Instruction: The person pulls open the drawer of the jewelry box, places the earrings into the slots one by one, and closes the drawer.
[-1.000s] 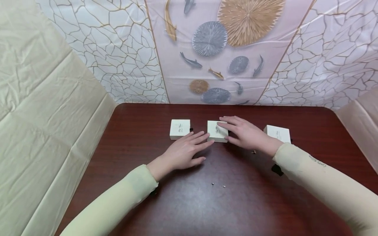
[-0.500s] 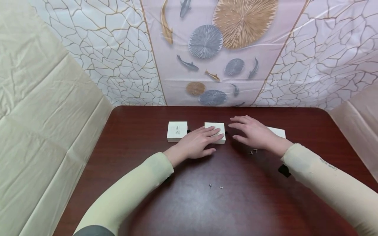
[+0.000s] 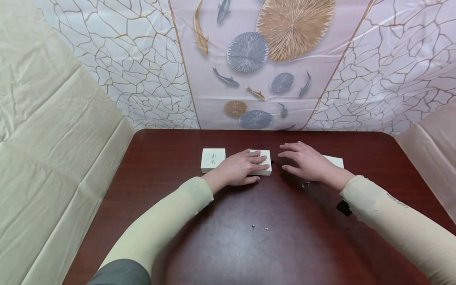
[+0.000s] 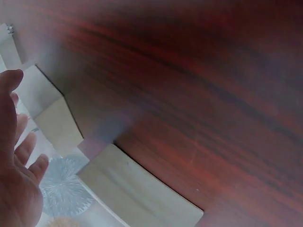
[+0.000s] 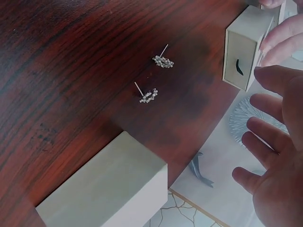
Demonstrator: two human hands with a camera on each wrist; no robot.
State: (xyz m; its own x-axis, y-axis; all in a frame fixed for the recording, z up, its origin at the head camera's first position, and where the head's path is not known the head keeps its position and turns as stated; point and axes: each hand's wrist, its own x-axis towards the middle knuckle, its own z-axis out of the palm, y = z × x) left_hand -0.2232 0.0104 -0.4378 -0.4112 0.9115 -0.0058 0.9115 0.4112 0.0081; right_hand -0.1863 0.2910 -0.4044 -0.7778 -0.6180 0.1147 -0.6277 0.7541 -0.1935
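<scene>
My left hand (image 3: 238,169) lies with fingers extended over the lid of the middle white box (image 3: 264,173), covering part of its print. Just right of that box, my right hand (image 3: 305,160) is held over the table with fingers spread and slightly bent, holding nothing. In the right wrist view, left fingertips touch the middle box (image 5: 239,52), whose end shows a dark pull tab. Two sparkly stud earrings, one (image 5: 163,62) beside the other (image 5: 148,96), lie on the table near the right hand.
A left white box (image 3: 212,159) and a right white box (image 3: 334,161), partly hidden by the right wrist, flank the middle one. Two tiny studs, one dark (image 3: 253,226) and one pale (image 3: 266,228), lie nearer on the brown table (image 3: 221,253). A patterned cloth (image 3: 231,51) hangs behind.
My left hand has moved right and forward onto the middle box. My right hand has come off that box and shifted right. Over the last half second both hands barely move.
</scene>
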